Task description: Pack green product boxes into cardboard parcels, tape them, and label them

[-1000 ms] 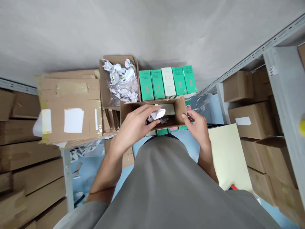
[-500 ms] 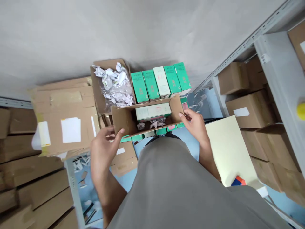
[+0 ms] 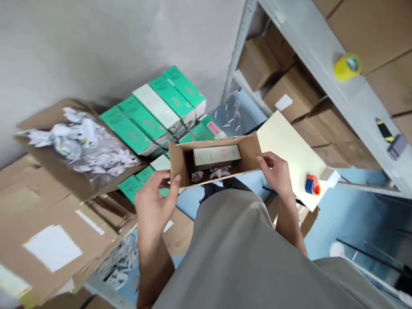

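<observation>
Between my two hands hangs an open cardboard box (image 3: 252, 150), held level in front of my waist. My left hand (image 3: 156, 199) grips its left end, thumb on the near side. The right end is pinched by my right hand (image 3: 277, 174). Inside the box lies a pale, white-and-green carton (image 3: 216, 155) against the far wall, with crumpled paper scraps (image 3: 219, 172) along its near side. Beyond the box stand several green cartons (image 3: 175, 101) in a row, one of them white. The fingers behind the box ends are partly hidden.
At the left, a larger cardboard box (image 3: 45, 118) holds crumpled paper and plastic, beside flattened cardboard (image 3: 19, 214). To the right is a pale board (image 3: 280, 137) bearing a blue-and-orange object (image 3: 312, 185). Grey shelving (image 3: 322, 56) carries brown boxes and a yellow tape roll (image 3: 347, 66).
My view and body have turned to the right, with the held box staying between my hands. The green cartons and paper-filled box have shifted left in view; more shelving shows.
</observation>
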Available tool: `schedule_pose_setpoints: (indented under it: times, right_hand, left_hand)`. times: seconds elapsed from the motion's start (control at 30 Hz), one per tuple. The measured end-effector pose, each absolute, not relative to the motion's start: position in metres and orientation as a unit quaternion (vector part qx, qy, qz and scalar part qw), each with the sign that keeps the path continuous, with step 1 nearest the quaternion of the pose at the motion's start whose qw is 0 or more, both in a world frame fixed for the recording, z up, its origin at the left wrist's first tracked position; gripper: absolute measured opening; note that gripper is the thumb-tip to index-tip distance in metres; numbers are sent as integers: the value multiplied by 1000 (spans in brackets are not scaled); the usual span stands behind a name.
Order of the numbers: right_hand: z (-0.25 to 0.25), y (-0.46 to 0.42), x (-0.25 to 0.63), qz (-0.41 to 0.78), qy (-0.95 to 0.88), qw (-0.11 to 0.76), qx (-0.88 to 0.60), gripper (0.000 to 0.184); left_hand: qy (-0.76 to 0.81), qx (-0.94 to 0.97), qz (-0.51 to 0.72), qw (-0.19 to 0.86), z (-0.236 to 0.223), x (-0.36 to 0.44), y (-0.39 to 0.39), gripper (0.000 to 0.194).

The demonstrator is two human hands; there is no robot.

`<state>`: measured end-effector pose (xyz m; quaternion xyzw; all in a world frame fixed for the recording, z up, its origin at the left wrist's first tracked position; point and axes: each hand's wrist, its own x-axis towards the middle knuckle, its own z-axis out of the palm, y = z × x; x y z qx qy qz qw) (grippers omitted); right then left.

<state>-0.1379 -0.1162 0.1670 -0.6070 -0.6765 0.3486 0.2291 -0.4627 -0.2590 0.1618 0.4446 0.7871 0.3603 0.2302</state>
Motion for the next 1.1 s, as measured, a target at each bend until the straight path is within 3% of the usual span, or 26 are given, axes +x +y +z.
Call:
schedule_pose_setpoints:
  times: [0.37,0.6,0.87,1.1]
  right_hand:
    - [122,-136,38,265,-525,301,-751,42]
    - [72,-112,166,260,-464,303,-791,47]
    - [6,-90,250,276,-403,230,-842,21]
    - [-11,-86,261,316,-376,219,-843,18]
  left_hand:
    - [666,610,301,306,140,-308,-135,24]
    - [631,673,214,320,74,-178,-33,28]
    - [616,621,208,437,-17,-60,47,26]
    - [639,572,198,475,-43,-40,59,34]
